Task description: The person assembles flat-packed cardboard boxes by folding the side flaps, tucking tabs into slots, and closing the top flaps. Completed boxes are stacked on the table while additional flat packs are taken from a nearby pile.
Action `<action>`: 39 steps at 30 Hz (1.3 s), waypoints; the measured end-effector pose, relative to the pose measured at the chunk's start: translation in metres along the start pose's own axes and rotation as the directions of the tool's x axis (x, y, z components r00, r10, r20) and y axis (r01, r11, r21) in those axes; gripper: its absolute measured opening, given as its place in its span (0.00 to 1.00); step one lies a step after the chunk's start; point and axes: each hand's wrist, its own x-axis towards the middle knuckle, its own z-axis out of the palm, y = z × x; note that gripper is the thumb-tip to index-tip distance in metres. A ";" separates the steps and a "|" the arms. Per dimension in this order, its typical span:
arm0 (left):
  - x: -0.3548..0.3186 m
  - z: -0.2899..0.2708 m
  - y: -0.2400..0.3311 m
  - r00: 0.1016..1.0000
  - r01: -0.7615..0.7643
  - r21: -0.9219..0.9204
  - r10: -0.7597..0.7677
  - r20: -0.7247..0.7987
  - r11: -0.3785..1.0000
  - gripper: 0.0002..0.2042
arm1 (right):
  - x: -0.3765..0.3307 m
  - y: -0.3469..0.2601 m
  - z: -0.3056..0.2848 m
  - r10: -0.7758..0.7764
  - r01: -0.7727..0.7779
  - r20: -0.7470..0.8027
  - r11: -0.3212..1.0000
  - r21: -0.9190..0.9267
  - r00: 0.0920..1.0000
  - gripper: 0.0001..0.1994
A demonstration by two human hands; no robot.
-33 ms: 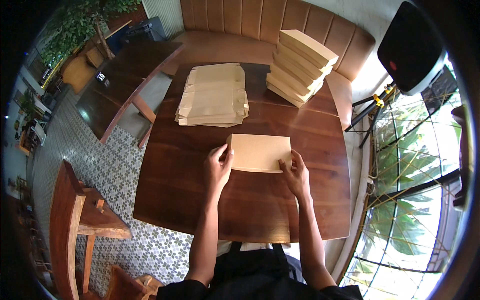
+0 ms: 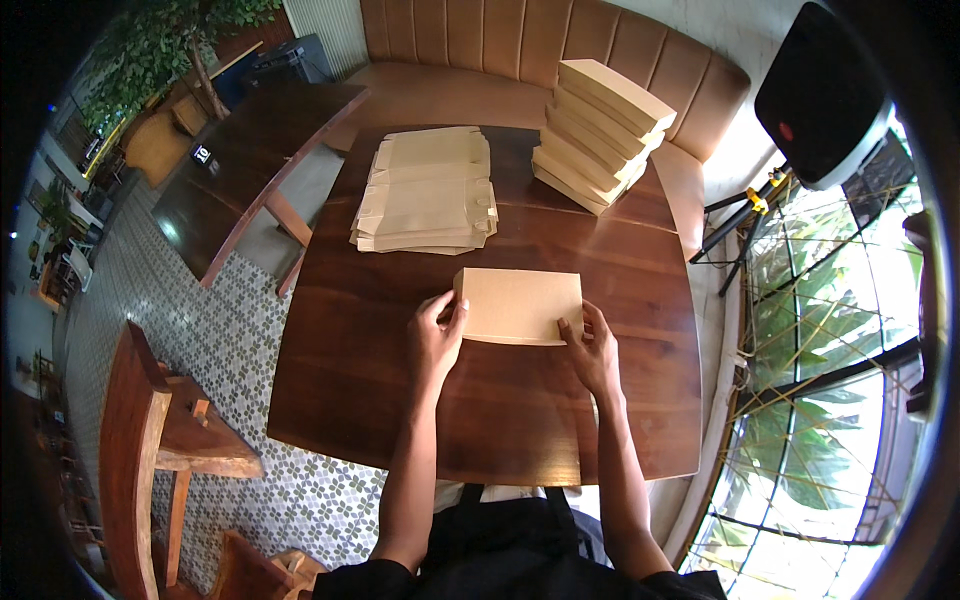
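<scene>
Two hands, left hand point(image 2: 436, 335) and right hand point(image 2: 592, 350), are pressed flat on the side edges of a flattened brown cardboard box point(image 2: 520, 305) lying mid-table point(image 2: 400, 400); folding it open appears due next.

A flat tan cardboard sheet point(image 2: 520, 305) lies on the dark wooden tabletop point(image 2: 400, 400), near its middle. It is rectangular, folded flat, with its long edges running left to right.

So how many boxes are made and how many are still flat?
Done: a stack of folded boxes, roughly seven, at the table's far right. In hand: one flat tan piece, left hand and right hand on its ends. Left: the pile of flat blanks, too many to count.
</scene>
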 end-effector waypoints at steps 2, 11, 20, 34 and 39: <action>0.000 -0.001 0.004 0.999 0.027 -0.029 -0.026 0.032 0.999 0.22 | 0.000 0.001 -0.001 0.009 -0.009 0.001 1.000 -0.002 1.000 0.28; -0.004 -0.015 0.013 0.906 0.401 -0.235 -0.346 0.243 0.885 0.26 | 0.004 0.002 -0.002 0.073 -0.073 -0.002 0.996 -0.052 0.997 0.26; -0.005 -0.005 -0.002 0.948 0.234 0.001 -0.228 0.222 0.972 0.20 | 0.009 0.008 -0.002 0.047 -0.044 0.022 0.992 -0.121 0.999 0.25; 0.014 0.018 -0.016 0.995 -0.058 0.289 0.032 0.093 0.956 0.22 | 0.011 0.015 -0.005 -0.110 0.137 0.092 0.915 -0.379 0.990 0.20; 0.003 0.037 -0.031 0.995 -0.093 0.085 0.096 -0.022 0.992 0.21 | 0.013 0.020 0.011 -0.147 0.144 0.015 0.942 -0.302 0.989 0.19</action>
